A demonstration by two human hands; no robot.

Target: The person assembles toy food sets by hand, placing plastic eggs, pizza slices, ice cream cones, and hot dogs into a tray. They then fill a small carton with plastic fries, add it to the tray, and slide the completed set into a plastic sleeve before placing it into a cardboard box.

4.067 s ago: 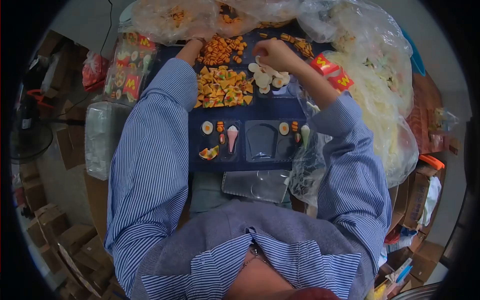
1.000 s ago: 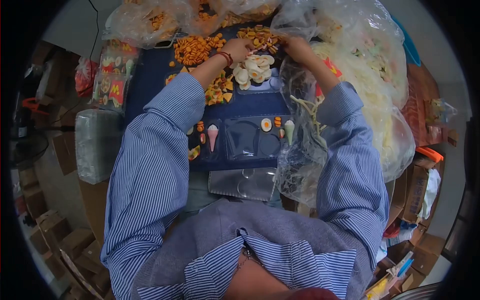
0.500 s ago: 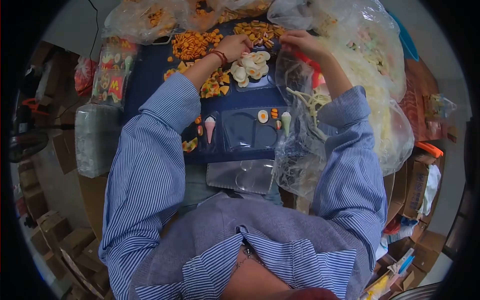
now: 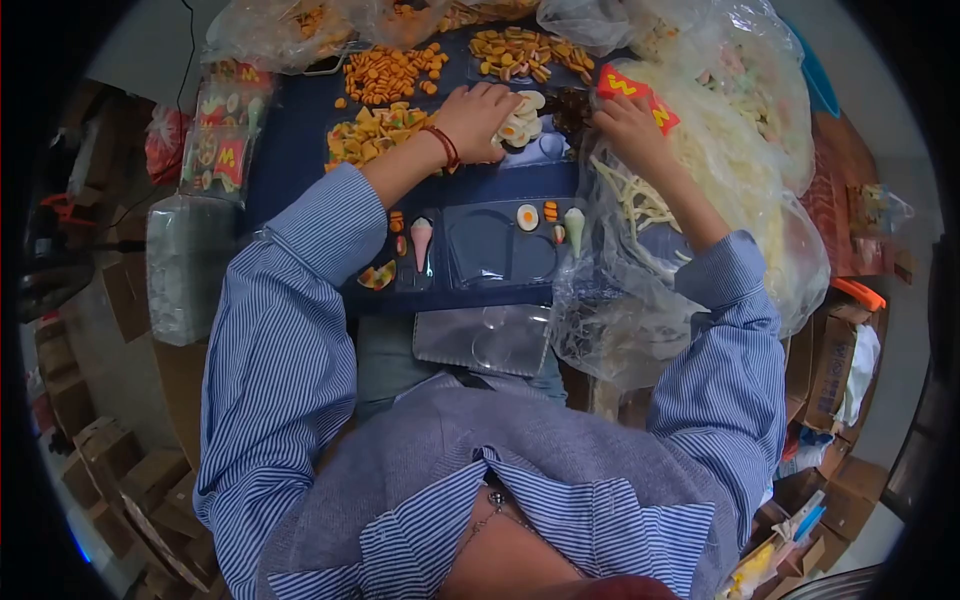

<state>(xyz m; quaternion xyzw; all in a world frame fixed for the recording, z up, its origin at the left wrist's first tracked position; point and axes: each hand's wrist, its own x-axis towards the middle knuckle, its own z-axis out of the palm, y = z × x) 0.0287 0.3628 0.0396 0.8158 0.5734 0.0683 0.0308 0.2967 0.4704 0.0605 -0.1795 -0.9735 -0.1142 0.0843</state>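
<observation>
My left hand (image 4: 478, 120) is spread at the left side of a pile of white fried-egg pieces (image 4: 524, 120), fingers and thumb apart and touching its edge. My right hand (image 4: 628, 128) has its fingers bent over a red fries carton with a yellow M (image 4: 660, 112); its fingertips are partly hidden. Dark brown pieces (image 4: 571, 108) lie between the hands. Nearer me, a clear molded tray (image 4: 485, 245) carries a pink ice-cream cone piece (image 4: 421, 245), a green cone piece (image 4: 574, 232) and a single fried-egg piece (image 4: 527, 217).
Orange pieces (image 4: 392, 75), yellow-orange triangular pieces (image 4: 372, 135) and tan pieces (image 4: 520, 52) lie in heaps across the blue table. Plastic bags with pale strips (image 4: 715, 150) crowd the right side. Stacked clear trays (image 4: 178, 275) and filled packs (image 4: 222, 160) stand left.
Both hands have come back from the far heap toward me. My left hand is now against the fried-egg pile, and the red carton shows higher up, under my right fingers.
</observation>
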